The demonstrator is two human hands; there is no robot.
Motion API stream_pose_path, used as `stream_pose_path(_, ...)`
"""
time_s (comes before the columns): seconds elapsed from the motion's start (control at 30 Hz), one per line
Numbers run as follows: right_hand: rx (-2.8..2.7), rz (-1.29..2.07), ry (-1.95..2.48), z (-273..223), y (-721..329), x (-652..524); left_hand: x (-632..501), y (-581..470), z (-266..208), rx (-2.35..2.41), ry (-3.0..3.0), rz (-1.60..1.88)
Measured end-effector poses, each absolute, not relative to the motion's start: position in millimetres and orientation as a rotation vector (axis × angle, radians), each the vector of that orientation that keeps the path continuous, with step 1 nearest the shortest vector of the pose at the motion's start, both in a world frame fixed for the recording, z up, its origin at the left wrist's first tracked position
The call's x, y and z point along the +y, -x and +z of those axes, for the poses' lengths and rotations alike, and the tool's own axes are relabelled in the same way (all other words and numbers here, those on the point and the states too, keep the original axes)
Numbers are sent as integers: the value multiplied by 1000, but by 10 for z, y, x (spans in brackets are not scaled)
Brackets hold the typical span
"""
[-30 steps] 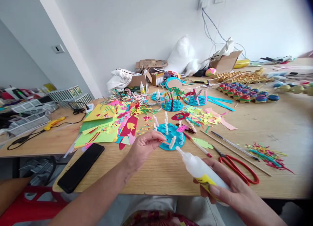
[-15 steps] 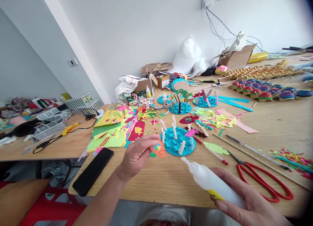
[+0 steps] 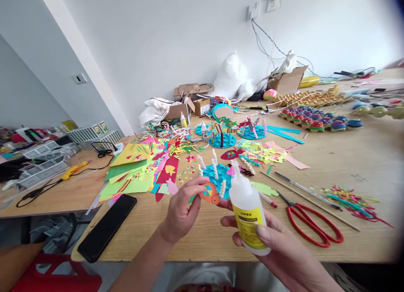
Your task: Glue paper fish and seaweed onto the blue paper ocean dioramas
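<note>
Between the thumb and fingers of my left hand is an orange paper fish with a green tail and a patterned patch. My right hand is wrapped around a white glue bottle with a yellow label, held upright with its nozzle up. A fingertip of that hand reaches close to the fish's head; whether it touches, I cannot tell. Just behind both lies a blue bumpy disc bearing several white twisted stalks, partly hidden by the bottle and fish. A light green paper fish lies right of the bottle.
Red-handled scissors, a wooden stick and a pen lie at right. A black phone rests near the front left edge. Coloured paper sheets are piled at left. Finished-looking blue discs and painted egg cartons stand farther back.
My right hand has moved left and turned the glue bottle from lying tilted to upright, close to the fish. My left hand still pinches the fish. The view has shifted right.
</note>
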State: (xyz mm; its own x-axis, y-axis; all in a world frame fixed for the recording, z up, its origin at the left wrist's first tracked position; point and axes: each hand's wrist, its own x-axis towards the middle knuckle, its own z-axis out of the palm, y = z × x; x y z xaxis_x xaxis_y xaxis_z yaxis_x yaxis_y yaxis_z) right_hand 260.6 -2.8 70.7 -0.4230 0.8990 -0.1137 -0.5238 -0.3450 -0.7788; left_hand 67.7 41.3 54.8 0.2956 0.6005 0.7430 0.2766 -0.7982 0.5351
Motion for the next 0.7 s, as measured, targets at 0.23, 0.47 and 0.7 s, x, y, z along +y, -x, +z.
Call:
stream_pose_path(0.23,-886,1920,683,768,-2492,-7,400,-728,552,898,-2551,1486)
stream_pose_path(0.47,-1102,1746,880,686,-2606,-51,482,-646,549,1286,-2208,1737)
stream_pose_path(0.7,-1358,986,1239,633,-3098,-98,543,-591,454,1111,-1237,1747)
